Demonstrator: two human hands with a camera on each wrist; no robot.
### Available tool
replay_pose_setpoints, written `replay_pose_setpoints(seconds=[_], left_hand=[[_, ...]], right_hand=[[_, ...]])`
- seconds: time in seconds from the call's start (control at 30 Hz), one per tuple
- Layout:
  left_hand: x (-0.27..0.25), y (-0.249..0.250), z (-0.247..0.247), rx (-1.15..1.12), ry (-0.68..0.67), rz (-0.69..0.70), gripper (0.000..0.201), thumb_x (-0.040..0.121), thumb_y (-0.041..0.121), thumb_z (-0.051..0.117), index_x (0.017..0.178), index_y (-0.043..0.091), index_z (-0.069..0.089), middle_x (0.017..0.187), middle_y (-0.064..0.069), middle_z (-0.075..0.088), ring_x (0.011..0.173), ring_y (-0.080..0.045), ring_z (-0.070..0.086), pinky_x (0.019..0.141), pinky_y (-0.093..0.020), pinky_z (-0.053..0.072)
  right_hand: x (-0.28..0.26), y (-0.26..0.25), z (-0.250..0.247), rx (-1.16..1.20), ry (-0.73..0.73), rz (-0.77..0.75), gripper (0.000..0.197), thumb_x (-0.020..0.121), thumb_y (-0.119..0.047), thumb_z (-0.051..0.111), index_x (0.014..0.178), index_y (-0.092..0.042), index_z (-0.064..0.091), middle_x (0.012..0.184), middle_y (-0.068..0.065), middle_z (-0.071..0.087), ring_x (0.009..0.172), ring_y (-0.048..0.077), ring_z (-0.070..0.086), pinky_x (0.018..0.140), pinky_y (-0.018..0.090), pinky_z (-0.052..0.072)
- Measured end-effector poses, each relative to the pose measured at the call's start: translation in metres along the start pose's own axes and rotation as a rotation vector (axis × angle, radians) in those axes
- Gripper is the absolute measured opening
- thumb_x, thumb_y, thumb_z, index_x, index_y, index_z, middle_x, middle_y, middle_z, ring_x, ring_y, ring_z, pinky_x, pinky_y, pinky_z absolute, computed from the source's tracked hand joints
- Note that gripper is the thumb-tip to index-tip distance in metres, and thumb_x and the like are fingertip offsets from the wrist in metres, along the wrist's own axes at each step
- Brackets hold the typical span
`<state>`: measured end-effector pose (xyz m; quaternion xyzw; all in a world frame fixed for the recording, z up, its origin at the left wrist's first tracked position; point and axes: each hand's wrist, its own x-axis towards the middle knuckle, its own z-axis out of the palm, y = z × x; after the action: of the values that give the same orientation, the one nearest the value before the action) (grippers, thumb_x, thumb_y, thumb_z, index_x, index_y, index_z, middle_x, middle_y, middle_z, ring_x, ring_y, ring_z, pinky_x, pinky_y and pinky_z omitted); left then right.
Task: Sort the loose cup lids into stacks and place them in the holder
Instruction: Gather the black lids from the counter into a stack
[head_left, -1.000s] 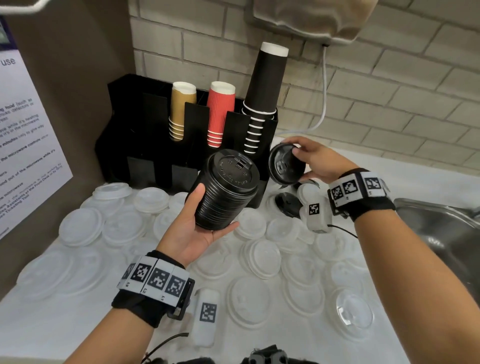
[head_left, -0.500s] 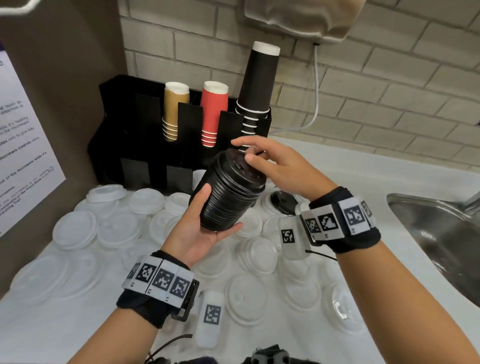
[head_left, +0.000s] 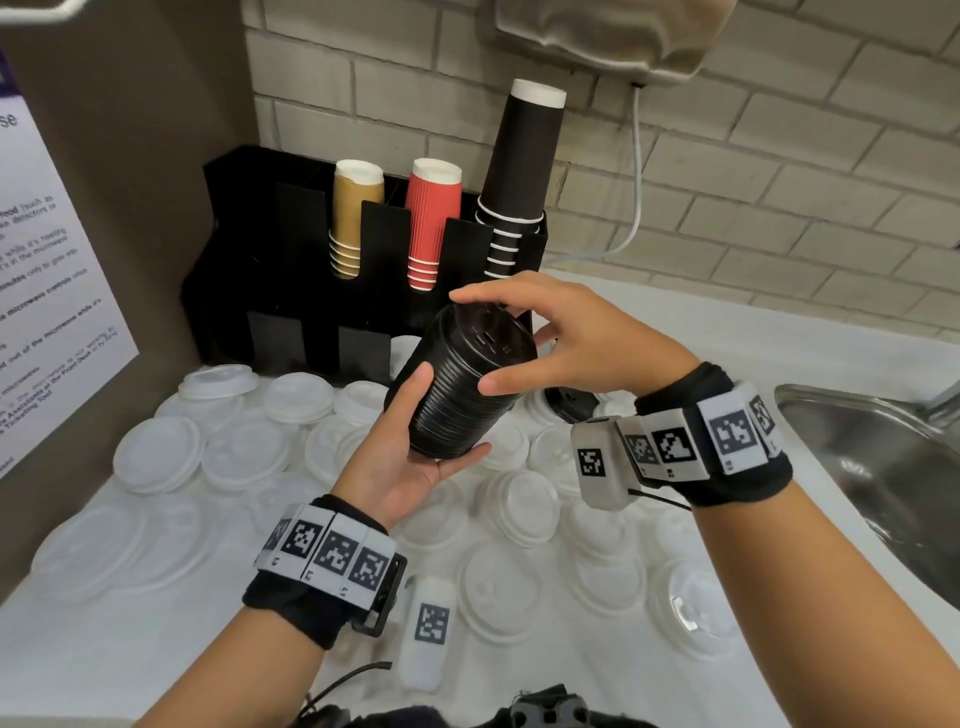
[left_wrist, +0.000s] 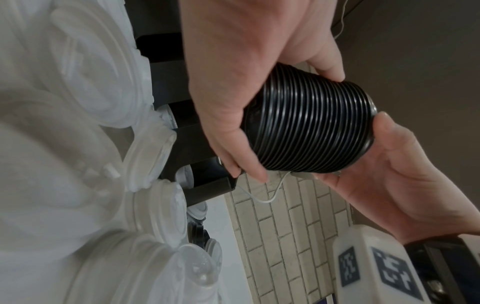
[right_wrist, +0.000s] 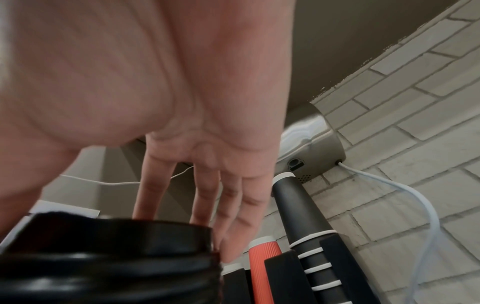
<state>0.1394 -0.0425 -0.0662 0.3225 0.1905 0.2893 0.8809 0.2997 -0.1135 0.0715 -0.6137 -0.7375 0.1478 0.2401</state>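
Note:
My left hand (head_left: 395, 457) grips the lower part of a tall stack of black lids (head_left: 462, 395), held tilted above the counter in front of the black holder (head_left: 234, 291). My right hand (head_left: 571, 338) sits over the stack's top end, fingers curled round the far rim and thumb on the near side. The left wrist view shows the ribbed stack (left_wrist: 311, 123) between my left hand (left_wrist: 233, 72) and my right hand (left_wrist: 389, 185). In the right wrist view the fingers (right_wrist: 205, 197) reach past the top lid (right_wrist: 103, 257). One loose black lid (head_left: 571, 402) lies behind my right wrist.
Several white and clear lids (head_left: 244, 457) cover the white counter around and below my hands. The holder carries tan cups (head_left: 353, 218), red cups (head_left: 431, 223) and tall black cups (head_left: 519, 171). A steel sink (head_left: 872, 457) is at the right, a brick wall behind.
My right hand carried a single black lid from the right onto the top of the stack and now grips over it. My left hand has kept hold of the stack.

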Motion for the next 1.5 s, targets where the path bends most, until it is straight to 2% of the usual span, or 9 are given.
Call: replay_pose_setpoints(seconds=[0.27, 0.4, 0.53, 0.63, 0.83, 1.07, 1.3, 1.4, 1.5], left_hand=[[0.002, 0.001, -0.002, -0.036, -0.003, 0.0, 0.064, 0.078, 0.053, 0.061, 0.132, 0.019, 0.057, 0.127, -0.012, 0.065, 0.117, -0.029, 0.062, 0.084, -0.044, 0.057], [0.006, 0.006, -0.003, -0.059, -0.012, 0.016, 0.064, 0.079, 0.052, 0.059, 0.134, 0.019, 0.055, 0.128, -0.013, 0.064, 0.117, -0.03, 0.062, 0.085, -0.045, 0.057], [0.008, 0.008, -0.008, -0.078, -0.006, 0.024, 0.066, 0.077, 0.053, 0.061, 0.133, 0.018, 0.055, 0.128, -0.014, 0.064, 0.116, -0.03, 0.063, 0.084, -0.045, 0.057], [0.009, 0.008, -0.011, -0.076, -0.02, 0.029, 0.065, 0.071, 0.054, 0.07, 0.125, 0.018, 0.063, 0.126, -0.015, 0.065, 0.116, -0.031, 0.063, 0.082, -0.044, 0.057], [0.009, 0.011, -0.016, -0.074, -0.009, 0.057, 0.077, 0.065, 0.055, 0.075, 0.13, 0.018, 0.059, 0.127, -0.014, 0.065, 0.116, -0.031, 0.063, 0.08, -0.042, 0.057], [0.008, 0.012, -0.017, -0.067, 0.016, 0.07, 0.068, 0.075, 0.053, 0.065, 0.132, 0.016, 0.057, 0.126, -0.014, 0.065, 0.115, -0.031, 0.063, 0.079, -0.041, 0.058], [0.006, 0.009, -0.008, -0.032, -0.001, 0.053, 0.047, 0.08, 0.052, 0.059, 0.114, 0.022, 0.072, 0.122, -0.012, 0.068, 0.115, -0.029, 0.064, 0.082, -0.041, 0.058], [0.007, 0.007, -0.003, -0.015, 0.014, 0.035, 0.059, 0.08, 0.051, 0.058, 0.13, 0.019, 0.058, 0.127, -0.013, 0.065, 0.117, -0.029, 0.063, 0.083, -0.041, 0.058], [0.007, 0.005, 0.001, 0.017, 0.012, 0.031, 0.064, 0.081, 0.052, 0.057, 0.135, 0.017, 0.054, 0.129, -0.012, 0.064, 0.118, -0.028, 0.062, 0.084, -0.04, 0.058]], right_hand=[[0.003, 0.004, -0.005, 0.028, -0.024, 0.042, 0.068, 0.073, -0.046, 0.075, 0.133, -0.044, 0.045, 0.126, -0.011, 0.048, 0.112, -0.006, 0.047, 0.085, 0.004, 0.041], [0.009, 0.053, -0.021, 0.187, 0.213, 0.329, 0.029, 0.087, -0.049, 0.061, 0.111, -0.033, 0.064, 0.108, -0.011, 0.061, 0.097, 0.005, 0.057, 0.08, 0.019, 0.045], [0.02, 0.135, -0.004, -0.357, -0.313, 0.738, 0.047, 0.09, -0.045, 0.058, 0.128, -0.017, 0.057, 0.131, 0.003, 0.056, 0.119, 0.021, 0.051, 0.098, 0.028, 0.039], [0.018, 0.17, 0.013, -0.46, -0.533, 0.865, 0.099, 0.058, -0.066, 0.071, 0.145, -0.035, 0.034, 0.148, 0.001, 0.041, 0.132, 0.026, 0.043, 0.108, 0.043, 0.037], [0.01, 0.218, 0.025, -0.559, -0.478, 0.807, 0.115, 0.032, -0.086, 0.062, 0.137, -0.054, 0.029, 0.14, -0.004, 0.045, 0.125, 0.028, 0.046, 0.094, 0.041, 0.042], [0.01, 0.21, 0.021, -0.319, -0.377, 0.787, 0.085, 0.068, -0.048, 0.074, 0.14, -0.042, 0.029, 0.128, 0.005, 0.053, 0.114, 0.029, 0.054, 0.099, 0.04, 0.046], [-0.001, 0.141, 0.004, 0.267, 0.16, 0.518, 0.053, 0.065, -0.031, 0.065, 0.112, -0.047, 0.047, 0.095, 0.005, 0.053, 0.082, 0.015, 0.059, 0.067, 0.017, 0.044], [-0.01, 0.101, 0.005, 0.465, 0.162, 0.327, 0.055, 0.07, -0.017, 0.064, 0.118, -0.037, 0.045, 0.102, 0.007, 0.052, 0.076, 0.007, 0.06, 0.062, 0.012, 0.045], [-0.014, 0.069, 0.003, 0.523, 0.115, 0.187, 0.063, 0.067, -0.023, 0.071, 0.123, -0.033, 0.045, 0.116, 0.013, 0.049, 0.093, 0.017, 0.055, 0.076, 0.025, 0.049]])
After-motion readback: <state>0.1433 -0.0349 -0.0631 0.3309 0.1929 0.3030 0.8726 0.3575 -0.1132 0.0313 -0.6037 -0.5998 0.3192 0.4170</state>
